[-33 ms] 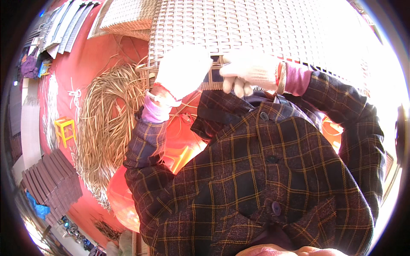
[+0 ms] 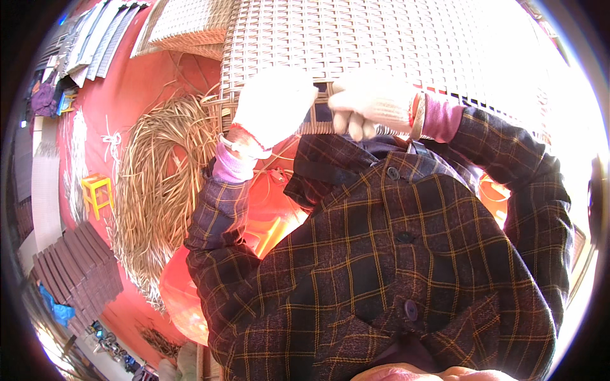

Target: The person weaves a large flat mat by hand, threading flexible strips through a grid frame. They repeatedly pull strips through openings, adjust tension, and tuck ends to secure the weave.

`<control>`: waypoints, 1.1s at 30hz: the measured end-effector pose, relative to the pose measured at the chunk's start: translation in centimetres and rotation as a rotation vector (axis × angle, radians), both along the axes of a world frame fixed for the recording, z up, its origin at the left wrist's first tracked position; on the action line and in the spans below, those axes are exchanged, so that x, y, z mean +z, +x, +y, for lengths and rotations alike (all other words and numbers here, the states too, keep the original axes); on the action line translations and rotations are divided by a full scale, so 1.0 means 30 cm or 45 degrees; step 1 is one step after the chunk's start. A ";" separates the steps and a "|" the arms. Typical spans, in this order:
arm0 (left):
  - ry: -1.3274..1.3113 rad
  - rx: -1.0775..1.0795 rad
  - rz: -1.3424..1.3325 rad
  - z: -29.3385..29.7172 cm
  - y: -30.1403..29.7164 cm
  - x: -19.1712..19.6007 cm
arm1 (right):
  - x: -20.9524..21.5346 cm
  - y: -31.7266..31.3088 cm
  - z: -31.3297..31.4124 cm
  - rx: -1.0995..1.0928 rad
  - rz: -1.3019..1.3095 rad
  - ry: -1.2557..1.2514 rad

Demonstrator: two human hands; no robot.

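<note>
A large woven wicker piece (image 2: 356, 44) in pale strands lies across the upper middle, and both my gloved hands are at its near edge. My left hand (image 2: 276, 105), in a white glove, rests over the edge's left part; glare washes out its fingers. Just right of it, my right hand (image 2: 375, 108), in the same kind of glove, has its fingers curled at the edge, thumb side toward the left hand. Whatever it pinches is hidden. Between the hands, a dark gap shows in the weave. A thin loose strand hangs below my left wrist.
A big coil of straw-coloured strands (image 2: 152, 190) lies on the red floor to the left. Beyond it are a small yellow stool (image 2: 97, 193) and stacked brown slatted panels (image 2: 79, 270). Another woven piece (image 2: 190, 28) adjoins at the upper left. Orange-red plastic shows under my left arm.
Both hands have shifted very slightly to the right along the edge. Everything else looks the same.
</note>
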State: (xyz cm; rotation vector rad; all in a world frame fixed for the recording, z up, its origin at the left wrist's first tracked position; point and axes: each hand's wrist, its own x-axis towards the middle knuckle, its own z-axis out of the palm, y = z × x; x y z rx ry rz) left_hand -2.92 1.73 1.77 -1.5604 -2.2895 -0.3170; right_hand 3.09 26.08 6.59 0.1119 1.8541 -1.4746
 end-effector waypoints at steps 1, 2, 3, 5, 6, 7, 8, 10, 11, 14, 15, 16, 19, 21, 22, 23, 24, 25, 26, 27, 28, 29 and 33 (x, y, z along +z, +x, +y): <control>-0.007 0.017 -0.054 0.009 0.001 0.001 | -0.009 -0.006 0.005 -0.055 0.022 0.022; -0.027 0.020 -0.107 0.016 0.004 0.005 | -0.016 -0.011 0.007 -0.109 0.043 0.044; -0.036 0.031 -0.149 0.022 0.010 0.010 | -0.021 -0.010 0.008 -0.164 0.063 0.064; -0.003 0.052 -0.116 0.040 0.033 0.020 | -0.025 -0.002 0.007 -0.212 0.150 0.136; 0.022 0.062 -0.096 0.049 0.045 0.024 | -0.025 0.005 0.007 -0.239 0.191 0.176; 0.082 0.097 -0.084 0.056 0.058 0.031 | -0.022 0.011 0.010 -0.263 0.179 0.148; 0.145 0.131 -0.070 0.062 0.069 0.038 | -0.017 0.017 0.018 -0.288 0.169 0.123; 0.265 0.159 -0.092 0.081 0.080 0.053 | 0.006 0.028 0.053 -0.322 0.214 0.155; 0.322 0.155 -0.126 0.095 0.082 0.060 | 0.025 0.038 0.085 -0.328 0.271 0.210; 0.425 -0.032 -0.076 0.155 0.071 0.070 | 0.117 0.070 0.225 -0.392 0.371 0.376; 0.420 -0.084 -0.070 0.183 0.064 0.066 | 0.148 0.094 0.268 -0.428 0.377 0.313; 0.414 -0.132 -0.066 0.207 0.060 0.062 | 0.171 0.113 0.296 -0.489 0.337 0.349; 0.331 -0.249 -0.008 0.224 0.037 0.056 | 0.211 0.169 0.328 -0.380 0.207 0.213; 0.305 -0.252 0.005 0.195 0.022 0.059 | 0.189 0.192 0.287 -0.329 0.174 0.205; 0.238 -0.179 0.002 0.171 0.020 0.061 | 0.167 0.194 0.257 -0.298 0.175 0.193; 0.168 -0.107 -0.005 0.144 0.023 0.063 | 0.145 0.191 0.230 -0.241 0.090 0.161; 0.114 -0.034 -0.003 0.120 0.030 0.064 | 0.130 0.190 0.213 -0.204 0.080 0.138; -0.031 0.037 -0.073 0.101 0.034 0.064 | 0.110 0.184 0.196 -0.166 0.069 0.115; 0.027 0.011 -0.050 0.096 0.041 0.060 | 0.093 0.179 0.182 -0.114 0.060 0.064; 0.076 -0.005 -0.002 0.090 0.047 0.057 | 0.074 0.151 0.175 -0.066 -0.061 0.035; 0.067 -0.027 0.043 0.090 0.051 0.056 | 0.060 0.134 0.170 -0.051 -0.047 0.040; 0.141 -0.034 0.059 0.094 0.057 0.055 | 0.045 0.117 0.165 -0.036 -0.032 0.046; 0.068 0.028 0.063 0.121 0.077 0.062 | 0.008 0.058 0.158 0.009 0.067 0.071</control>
